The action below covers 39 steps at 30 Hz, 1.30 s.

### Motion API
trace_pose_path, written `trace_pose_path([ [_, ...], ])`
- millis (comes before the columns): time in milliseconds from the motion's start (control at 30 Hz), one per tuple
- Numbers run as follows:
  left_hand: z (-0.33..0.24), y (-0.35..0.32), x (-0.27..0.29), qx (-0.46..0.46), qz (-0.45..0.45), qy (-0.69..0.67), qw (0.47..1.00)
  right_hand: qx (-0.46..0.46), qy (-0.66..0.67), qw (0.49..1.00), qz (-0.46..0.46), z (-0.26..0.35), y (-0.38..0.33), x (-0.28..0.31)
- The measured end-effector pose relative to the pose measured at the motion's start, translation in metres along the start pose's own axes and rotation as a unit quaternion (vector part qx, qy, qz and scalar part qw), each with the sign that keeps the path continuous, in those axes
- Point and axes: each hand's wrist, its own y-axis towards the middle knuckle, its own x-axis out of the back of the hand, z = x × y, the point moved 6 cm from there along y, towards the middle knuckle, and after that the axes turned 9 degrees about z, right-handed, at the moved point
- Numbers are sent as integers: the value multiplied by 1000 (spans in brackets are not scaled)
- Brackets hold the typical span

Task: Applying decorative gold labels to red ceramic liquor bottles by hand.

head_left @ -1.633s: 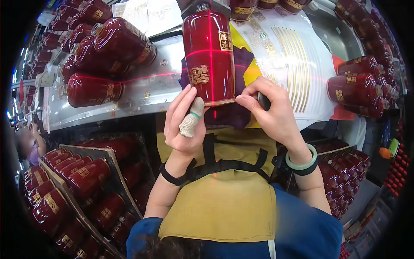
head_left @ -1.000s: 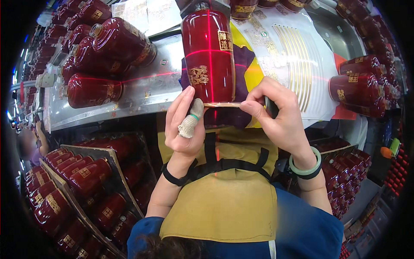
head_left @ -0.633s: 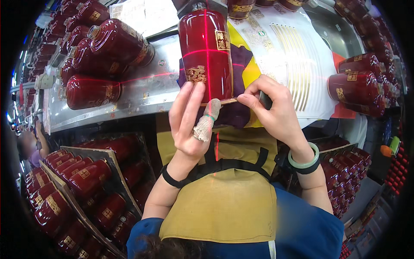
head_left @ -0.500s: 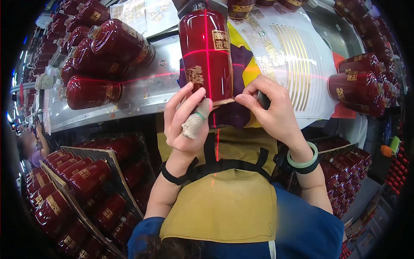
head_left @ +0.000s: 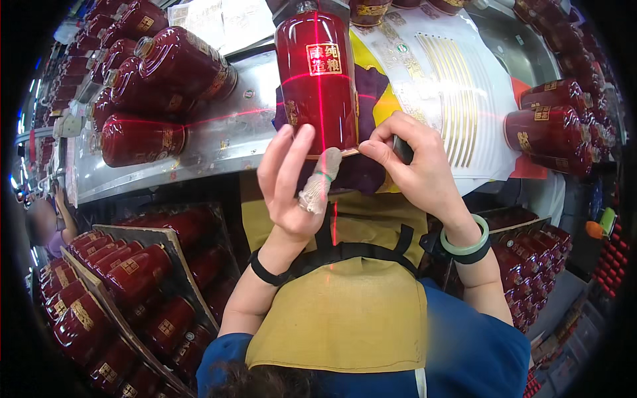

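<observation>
A dark red bottle (head_left: pixel 317 79) with a square gold label lies on a purple cloth (head_left: pixel 371 93), its base toward me. Red laser lines cross it. My left hand (head_left: pixel 288 192) is spread just below the base. One finger, wrapped in whitish cloth, presses a thin gold strip (head_left: pixel 350 152) against the base edge. My right hand (head_left: pixel 415 166) pinches the strip's other end between thumb and forefinger and wears a pale green bangle.
The cloth rests on a metal bench (head_left: pixel 219 139). More red bottles lie at its left (head_left: pixel 166 66) and right (head_left: pixel 547 129). A white sheet of gold labels (head_left: pixel 451 86) lies right of the bottle. Crates of bottles (head_left: pixel 126 278) stand at lower left. Another person (head_left: pixel 46 222) is at the far left.
The bottle has turned, bringing its square gold label to the top centre. My left hand's wrapped finger rose to the base edge, and my right hand stayed pinching the strip.
</observation>
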Motion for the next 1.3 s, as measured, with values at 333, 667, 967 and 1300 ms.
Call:
trace_pose_path([
  [333,25,-16,-2,56,-16,-111,992,-1,28,1000,4,9,3,-7],
  [667,8,-6,-1,-7,9,-11,1000,-6,21,1000,4,12,4,-7],
  [967,20,-15,0,38,-5,-49,998,-1,-10,999,-32,7,-1,-3],
  [1300,20,-17,-3,34,-16,-43,998,-100,142,984,-32,-3,-1,-21],
])
